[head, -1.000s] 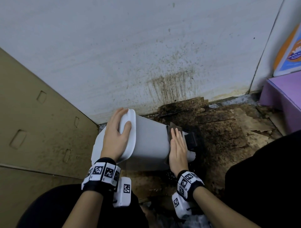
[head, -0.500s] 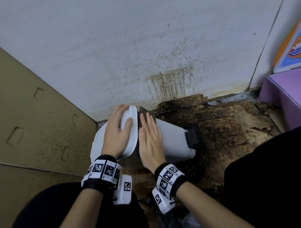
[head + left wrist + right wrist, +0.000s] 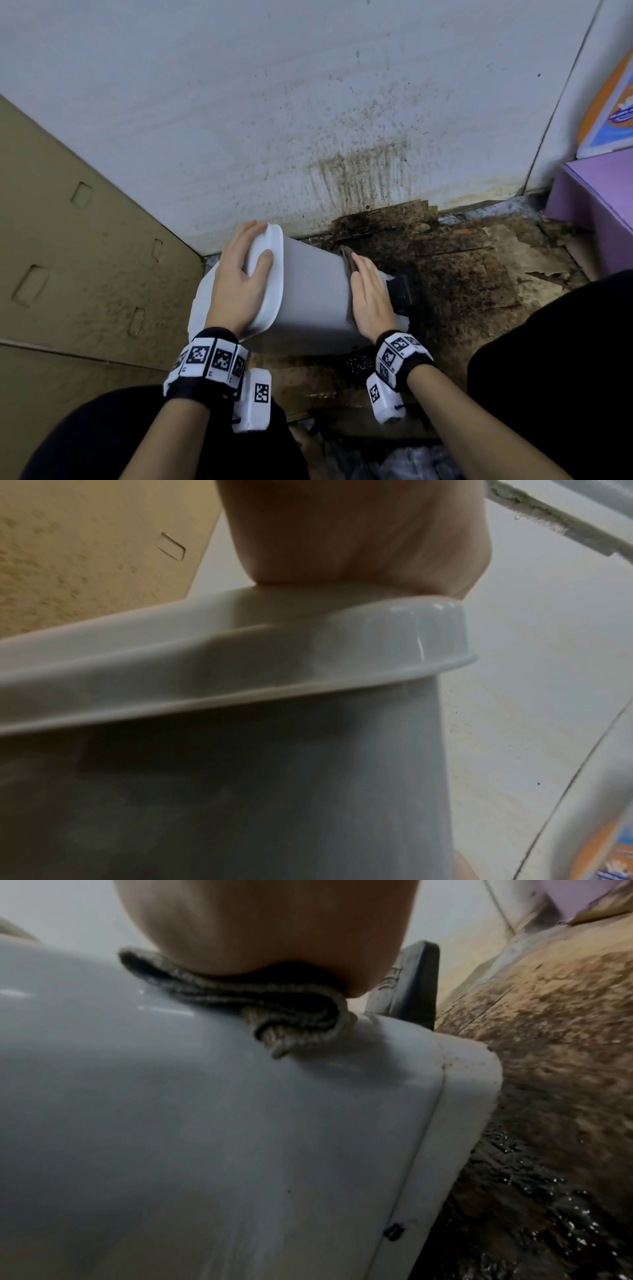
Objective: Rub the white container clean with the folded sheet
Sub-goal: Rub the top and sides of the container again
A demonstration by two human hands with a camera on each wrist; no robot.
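Observation:
A white container lies tipped on its side on the floor, lid end to the left, base to the right. My left hand grips the lid rim, fingers over the far edge and thumb on the near face. My right hand lies flat with straight fingers on the container's side near the base, pressing a folded grey-brown sheet against it. Only a corner of the sheet shows past the fingertips in the head view. A black pedal sticks out at the base.
A stained white wall stands behind. A tan cardboard panel rises on the left. Dirty, wet cardboard covers the floor on the right. A purple box sits at the far right. My dark-clothed knees frame the bottom.
My right hand with the sheet slid from near the lid back toward the container's base, after having gone the other way half a second before. The left hand kept its grip on the lid.

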